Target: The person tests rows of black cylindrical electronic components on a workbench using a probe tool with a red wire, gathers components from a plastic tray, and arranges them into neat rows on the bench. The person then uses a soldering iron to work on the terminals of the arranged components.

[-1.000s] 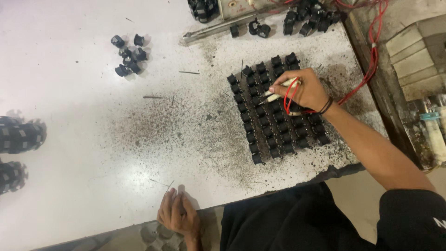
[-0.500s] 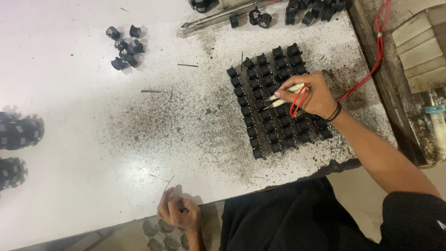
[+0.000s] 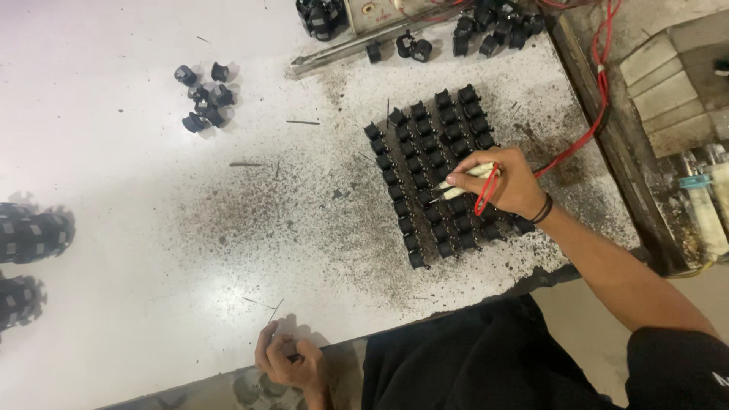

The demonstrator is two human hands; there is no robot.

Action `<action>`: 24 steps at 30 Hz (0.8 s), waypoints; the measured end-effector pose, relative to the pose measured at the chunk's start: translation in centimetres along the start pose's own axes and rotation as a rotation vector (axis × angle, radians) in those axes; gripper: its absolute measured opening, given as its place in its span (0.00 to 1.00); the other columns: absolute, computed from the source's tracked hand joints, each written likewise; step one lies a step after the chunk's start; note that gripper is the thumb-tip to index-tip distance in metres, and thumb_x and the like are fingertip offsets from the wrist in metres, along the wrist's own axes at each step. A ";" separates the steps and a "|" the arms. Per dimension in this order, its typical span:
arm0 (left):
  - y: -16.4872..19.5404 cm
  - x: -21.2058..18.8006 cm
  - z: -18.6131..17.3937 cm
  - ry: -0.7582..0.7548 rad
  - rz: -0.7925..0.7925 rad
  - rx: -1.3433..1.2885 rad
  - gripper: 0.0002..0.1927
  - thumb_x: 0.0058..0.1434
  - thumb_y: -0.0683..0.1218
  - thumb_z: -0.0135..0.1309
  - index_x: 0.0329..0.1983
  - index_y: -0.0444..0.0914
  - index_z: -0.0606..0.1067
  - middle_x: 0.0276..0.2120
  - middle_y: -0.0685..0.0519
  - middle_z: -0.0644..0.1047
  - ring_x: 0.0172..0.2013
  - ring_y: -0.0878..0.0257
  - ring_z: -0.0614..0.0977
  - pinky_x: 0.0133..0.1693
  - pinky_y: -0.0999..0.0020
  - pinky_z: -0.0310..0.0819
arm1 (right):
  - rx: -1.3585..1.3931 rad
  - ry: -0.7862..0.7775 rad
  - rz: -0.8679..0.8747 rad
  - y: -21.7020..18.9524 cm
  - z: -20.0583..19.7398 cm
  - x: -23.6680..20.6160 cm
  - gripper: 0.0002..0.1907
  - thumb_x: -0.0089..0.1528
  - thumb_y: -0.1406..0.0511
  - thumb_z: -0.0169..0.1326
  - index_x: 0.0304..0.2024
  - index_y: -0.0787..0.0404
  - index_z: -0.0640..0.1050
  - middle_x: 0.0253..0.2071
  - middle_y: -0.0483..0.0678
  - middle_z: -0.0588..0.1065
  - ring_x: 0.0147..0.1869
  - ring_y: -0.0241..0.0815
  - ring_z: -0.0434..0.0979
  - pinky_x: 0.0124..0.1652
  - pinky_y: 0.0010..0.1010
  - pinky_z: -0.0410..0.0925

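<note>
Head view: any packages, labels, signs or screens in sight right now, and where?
None that can be made out.
Nearest to it: pale ribbed blocks at the upper right edge beyond the table's dark rim, stacked and beige; whether they are packaging cannot be told.
Right hand holds probes over the black parts.

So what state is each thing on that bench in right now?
Right hand: fingers closed on two pale probes, tips down on the grid.
Probes: held together, red wire trailing to the bench's far edge.
Grid of black parts: set in neat rows, upright.
Loose black parts: small scattered heap, apart from the grid.
Left hand: curled at the table's near edge, pinching something small.
Table: white, speckled with dark debris.
</note>
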State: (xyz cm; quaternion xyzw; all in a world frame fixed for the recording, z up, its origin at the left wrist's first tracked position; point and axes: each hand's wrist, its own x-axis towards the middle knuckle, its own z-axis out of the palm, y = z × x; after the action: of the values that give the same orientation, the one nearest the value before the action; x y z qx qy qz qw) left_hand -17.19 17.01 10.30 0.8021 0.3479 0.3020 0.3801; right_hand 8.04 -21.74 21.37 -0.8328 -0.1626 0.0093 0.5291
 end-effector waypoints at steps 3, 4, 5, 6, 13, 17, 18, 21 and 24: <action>0.4 0.1 0.2 0.094 0.515 0.160 0.05 0.56 0.40 0.52 0.35 0.35 0.74 0.51 0.44 0.78 0.53 0.49 0.75 0.56 0.55 0.64 | 0.025 -0.024 -0.018 -0.2 0.0 0.5 0.08 0.59 0.65 0.66 0.36 0.64 0.84 0.25 0.43 0.80 0.26 0.25 0.75 0.25 0.20 0.64; 0.6 0.1 0.3 0.088 0.504 0.158 0.05 0.56 0.40 0.52 0.35 0.34 0.74 0.51 0.43 0.78 0.53 0.50 0.75 0.56 0.55 0.64 | 0.017 -0.024 -0.034 -0.5 -0.2 0.4 0.08 0.60 0.65 0.66 0.37 0.65 0.84 0.26 0.44 0.80 0.27 0.26 0.74 0.26 0.20 0.64; 0.8 0.1 0.2 0.078 0.490 0.162 0.04 0.56 0.40 0.52 0.35 0.34 0.74 0.51 0.43 0.79 0.53 0.50 0.75 0.56 0.54 0.64 | 0.013 -0.026 -0.043 -0.9 -0.4 0.2 0.08 0.61 0.65 0.66 0.38 0.65 0.84 0.27 0.44 0.80 0.28 0.26 0.74 0.27 0.20 0.64; 1.0 0.1 0.1 0.067 0.476 0.165 0.04 0.56 0.39 0.52 0.34 0.34 0.74 0.51 0.43 0.79 0.53 0.51 0.75 0.57 0.54 0.64 | 0.009 -0.029 -0.051 -1.3 -0.7 -0.1 0.08 0.61 0.66 0.66 0.39 0.65 0.84 0.28 0.44 0.80 0.30 0.26 0.73 0.27 0.20 0.64; 3.1 0.0 -0.9 -0.052 0.441 0.077 0.06 0.60 0.40 0.48 0.36 0.32 0.73 0.51 0.41 0.77 0.53 0.49 0.74 0.56 0.55 0.65 | -0.034 -0.017 0.030 -3.3 -1.6 -2.7 0.07 0.59 0.66 0.67 0.35 0.64 0.84 0.20 0.44 0.77 0.20 0.28 0.72 0.22 0.24 0.60; 4.4 0.3 -0.6 -0.101 0.580 0.052 0.05 0.59 0.39 0.43 0.34 0.32 0.70 0.48 0.39 0.75 0.51 0.46 0.72 0.56 0.53 0.64 | -0.018 -0.031 0.001 -1.9 -1.1 -2.7 0.07 0.60 0.65 0.66 0.35 0.63 0.84 0.24 0.44 0.79 0.23 0.27 0.74 0.23 0.22 0.62; 4.6 0.3 -0.5 -0.111 0.606 0.033 0.06 0.59 0.39 0.42 0.34 0.32 0.68 0.47 0.38 0.74 0.50 0.46 0.72 0.55 0.54 0.64 | -0.044 -0.049 -0.077 -1.5 -0.9 -2.5 0.07 0.60 0.65 0.67 0.35 0.63 0.84 0.25 0.44 0.79 0.24 0.28 0.74 0.24 0.22 0.62; 4.6 0.7 0.2 -0.126 0.707 0.087 0.03 0.54 0.39 0.41 0.27 0.35 0.66 0.36 0.42 0.75 0.40 0.48 0.74 0.50 0.54 0.63 | -0.039 -0.084 -0.044 -0.7 -0.7 -1.8 0.07 0.58 0.65 0.67 0.35 0.62 0.85 0.20 0.44 0.78 0.19 0.30 0.71 0.21 0.24 0.58; 3.9 0.9 0.6 -0.094 0.732 0.033 0.04 0.52 0.40 0.41 0.26 0.35 0.67 0.30 0.44 0.72 0.33 0.50 0.70 0.44 0.56 0.61 | -0.034 -0.069 -0.139 -1.2 -0.8 -1.3 0.07 0.58 0.64 0.66 0.35 0.62 0.85 0.23 0.43 0.80 0.22 0.27 0.73 0.22 0.22 0.60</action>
State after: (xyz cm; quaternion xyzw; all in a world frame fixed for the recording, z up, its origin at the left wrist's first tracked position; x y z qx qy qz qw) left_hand -14.91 15.62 13.40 0.8924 0.0251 0.3750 0.2497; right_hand 6.66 -22.33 22.61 -0.8276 -0.2383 -0.0013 0.5082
